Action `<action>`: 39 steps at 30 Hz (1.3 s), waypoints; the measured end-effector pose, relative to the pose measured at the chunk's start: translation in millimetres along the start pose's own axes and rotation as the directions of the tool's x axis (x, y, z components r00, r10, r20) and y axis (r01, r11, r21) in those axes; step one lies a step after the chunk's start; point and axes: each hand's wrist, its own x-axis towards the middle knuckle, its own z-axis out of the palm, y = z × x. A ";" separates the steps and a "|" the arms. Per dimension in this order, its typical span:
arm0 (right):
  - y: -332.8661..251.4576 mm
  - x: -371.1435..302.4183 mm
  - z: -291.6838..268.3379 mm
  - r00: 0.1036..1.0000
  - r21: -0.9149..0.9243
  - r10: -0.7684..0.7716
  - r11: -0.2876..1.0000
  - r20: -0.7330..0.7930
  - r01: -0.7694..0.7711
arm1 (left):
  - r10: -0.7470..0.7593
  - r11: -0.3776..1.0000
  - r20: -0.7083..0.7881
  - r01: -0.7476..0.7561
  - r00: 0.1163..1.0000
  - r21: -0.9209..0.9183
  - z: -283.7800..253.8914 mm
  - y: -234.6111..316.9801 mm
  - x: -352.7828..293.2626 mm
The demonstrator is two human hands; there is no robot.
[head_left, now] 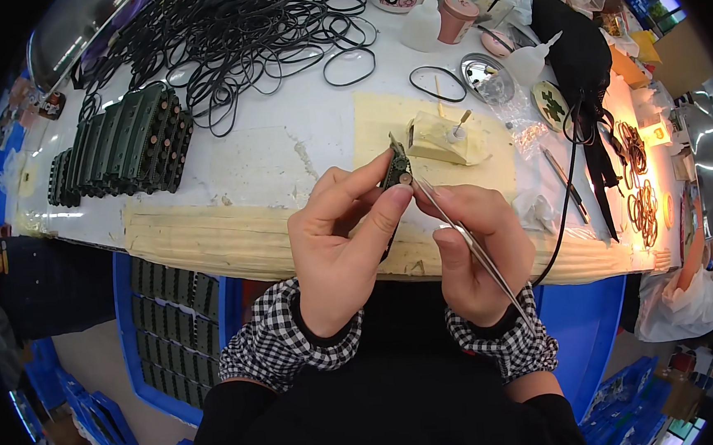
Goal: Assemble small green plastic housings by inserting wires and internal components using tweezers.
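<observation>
My left hand [333,245] pinches a small dark green model part [399,166] with round wheel-like pieces, upright above the table's near edge. Between the thumb and fingers of my right hand [486,226] is a pair of metal tweezers [490,265]. Its tips meet the lower right side of the part, close to my left thumb; what they touch there is too small to make out. Just beyond the part, a tape-covered block [435,141] holds a small white pot with a stick in it.
Similar green parts [124,148] stand in a row at the left. Black rubber loops [237,53] lie heaped at the back. A metal dish [487,78], a pen [565,183] and a black cable [569,208] are on the right. Below the table's left side, a blue tray [126,346] holds more parts.
</observation>
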 end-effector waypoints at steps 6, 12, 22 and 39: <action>-1.5 0.9 4.4 0.999 -0.050 -0.043 0.998 -0.007 0.042 | 0.015 1.000 -0.045 -0.014 0.999 0.023 3.6 -1.2 -2.3; -3.9 7.1 2.6 0.995 -0.137 -0.100 0.985 0.015 0.101 | 0.053 0.999 -0.060 -0.052 0.997 0.005 6.2 -5.5 -3.8; -3.0 7.2 3.6 0.984 -0.233 -0.175 0.957 0.021 0.175 | 0.092 0.995 -0.062 -0.090 0.994 0.047 5.5 -11.6 -7.0; 0.1 0.3 -15.0 0.997 0.044 0.053 0.997 0.058 -0.056 | -0.142 0.988 0.020 0.143 0.990 -0.066 -2.9 3.3 -5.9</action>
